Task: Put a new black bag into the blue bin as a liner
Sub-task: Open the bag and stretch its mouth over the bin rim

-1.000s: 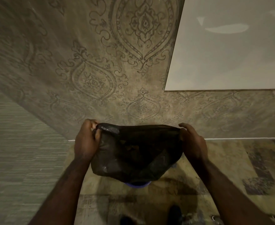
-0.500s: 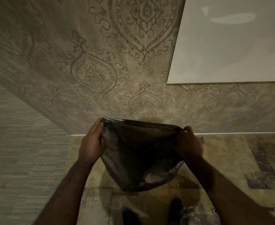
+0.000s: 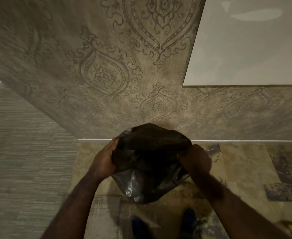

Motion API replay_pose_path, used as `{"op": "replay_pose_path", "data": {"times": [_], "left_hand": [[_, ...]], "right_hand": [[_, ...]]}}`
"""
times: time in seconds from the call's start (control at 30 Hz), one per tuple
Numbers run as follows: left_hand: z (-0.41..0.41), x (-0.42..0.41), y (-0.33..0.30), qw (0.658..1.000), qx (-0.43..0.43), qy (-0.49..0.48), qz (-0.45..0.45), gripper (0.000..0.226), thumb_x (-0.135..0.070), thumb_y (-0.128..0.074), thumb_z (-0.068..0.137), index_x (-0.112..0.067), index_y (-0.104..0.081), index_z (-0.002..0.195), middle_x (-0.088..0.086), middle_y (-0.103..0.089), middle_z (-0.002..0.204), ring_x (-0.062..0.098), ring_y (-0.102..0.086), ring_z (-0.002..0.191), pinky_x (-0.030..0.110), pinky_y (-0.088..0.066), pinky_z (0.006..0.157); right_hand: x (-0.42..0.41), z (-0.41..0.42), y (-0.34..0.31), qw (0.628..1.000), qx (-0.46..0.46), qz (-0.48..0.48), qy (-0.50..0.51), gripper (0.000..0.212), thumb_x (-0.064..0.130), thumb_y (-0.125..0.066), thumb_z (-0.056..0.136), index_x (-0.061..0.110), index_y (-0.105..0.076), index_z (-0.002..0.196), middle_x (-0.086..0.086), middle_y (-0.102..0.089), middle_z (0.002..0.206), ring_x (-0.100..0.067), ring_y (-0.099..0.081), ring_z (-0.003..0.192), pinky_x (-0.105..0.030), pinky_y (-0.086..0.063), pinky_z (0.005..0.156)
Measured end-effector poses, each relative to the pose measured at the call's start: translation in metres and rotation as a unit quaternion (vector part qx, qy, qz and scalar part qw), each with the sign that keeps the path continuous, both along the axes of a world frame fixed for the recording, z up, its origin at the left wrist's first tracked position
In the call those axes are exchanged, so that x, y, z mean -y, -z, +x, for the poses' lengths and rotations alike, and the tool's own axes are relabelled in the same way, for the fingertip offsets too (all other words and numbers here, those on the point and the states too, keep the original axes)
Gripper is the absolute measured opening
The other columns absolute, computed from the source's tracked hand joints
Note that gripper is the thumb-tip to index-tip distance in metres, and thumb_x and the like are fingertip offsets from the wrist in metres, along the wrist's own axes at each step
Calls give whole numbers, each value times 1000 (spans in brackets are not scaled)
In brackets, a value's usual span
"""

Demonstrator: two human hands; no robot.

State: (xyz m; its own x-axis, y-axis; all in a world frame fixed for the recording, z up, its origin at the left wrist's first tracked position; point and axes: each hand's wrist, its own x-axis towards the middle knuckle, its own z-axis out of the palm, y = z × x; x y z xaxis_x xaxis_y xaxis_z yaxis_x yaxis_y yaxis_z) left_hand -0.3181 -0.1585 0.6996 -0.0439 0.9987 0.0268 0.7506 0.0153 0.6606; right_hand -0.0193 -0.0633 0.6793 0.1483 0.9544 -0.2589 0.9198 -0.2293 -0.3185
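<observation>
Patterned wallpaper [image 3: 107,75] fills the upper part of the head view, with a pale panel [image 3: 248,40] at the upper right and a white skirting line [image 3: 245,140] where wall meets a mottled carpet [image 3: 245,169]; a grey striped surface [image 3: 20,152] runs off to the left. Low in the middle, the black bag [image 3: 150,161] hangs ballooned between the two hands, its mouth spread wide and its crumpled bottom sagging toward the floor. The left hand [image 3: 105,159] is closed on the bag's left edge, thumb along the rim; the right hand [image 3: 196,161] is closed on the right edge, knuckles up. Two dark shoes [image 3: 188,219] show at the bottom. The blue bin itself cannot be seen here: if it stands below, the bag covers it entirely. That is the main hazard, in my judgement: lowering the liner blind, its bottom could land on the bin's rim or outside it rather than inside. Thin film gripped at only two points may also slip from the fingers or tear if stretched hard over a rim. Trapped air could keep the bag puffed up so it will not seat against the bin's walls.
</observation>
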Motion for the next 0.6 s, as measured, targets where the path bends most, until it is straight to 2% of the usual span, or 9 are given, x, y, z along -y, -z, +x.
{"op": "replay_pose_path", "data": {"times": [0.07,0.1,0.17,0.27,0.37,0.43,0.5,0.53,0.6], "left_hand": [[-1,5,12,1000,-10,-12,-14,80,-25,-71,78,-33,-32,147,-22,-28,150,0,-34,136,9,-31,105],[-2,8,16,1000,-15,-17,-18,80,-26,-70,80,-35,-29,148,-23,-24,153,-4,-30,137,11,-32,106],[-2,11,22,1000,-14,-10,-17,80,-32,-67,83,-46,-21,147,-30,-16,154,-17,-21,137,5,-30,102],[2,14,35,999,-12,-12,-44,83,-41,-66,84,-45,-15,149,-28,-8,157,-17,-16,138,3,-28,100],[10,17,53,998,-16,-4,-65,81,-59,-57,81,-50,-10,147,-34,-3,154,-29,-6,132,-6,-19,96],[21,20,68,996,-3,14,-84,80,-62,-54,80,-50,-10,146,-32,-6,153,-28,-6,132,-3,-19,99],[32,25,83,996,26,23,-88,80,-50,-61,82,-49,-12,146,-34,-10,153,-24,-12,135,1,-23,104],[35,28,90,995,42,17,-87,80,-42,-63,83,-50,-13,145,-36,-13,152,-23,-15,135,2,-25,105],[40,29,100,995,58,-16,-81,79,-30,-64,84,-53,-17,143,-35,-20,150,-16,-23,137,7,-29,108]], "right_hand": [[12,3,11,999,25,30,-32,27,34,-62,86,16,-64,106,-3,-69,102,-26,-69,90,-28,-44,70],[17,6,17,997,24,58,-51,20,28,-60,88,18,-64,105,-1,-67,104,-25,-69,87,-28,-43,67],[24,11,30,994,13,80,-75,20,21,-56,91,23,-65,108,2,-63,110,-22,-68,85,-26,-41,64],[22,17,49,993,-46,-13,-111,36,11,-52,91,25,-63,123,1,-58,126,-23,-62,105,-31,-48,81],[26,19,65,983,-63,-88,-148,39,12,-52,92,21,-60,130,-3,-59,132,-21,-57,119,-28,-44,96],[34,15,76,980,-51,-82,-174,28,23,-50,96,24,-67,119,1,-68,116,-14,-65,101,-24,-49,85],[44,8,85,982,-80,-73,-153,23,34,-50,97,27,-71,94,8,-69,80,-4,-63,66,-21,-50,59],[50,3,88,984,-110,-76,-115,25,38,-51,97,28,-69,84,9,-66,69,-2,-59,56,-21,-48,50],[60,-5,96,985,-158,-63,1,30,44,-54,94,27,-68,75,9,-63,60,-5,-59,51,-20,-43,44]]}}
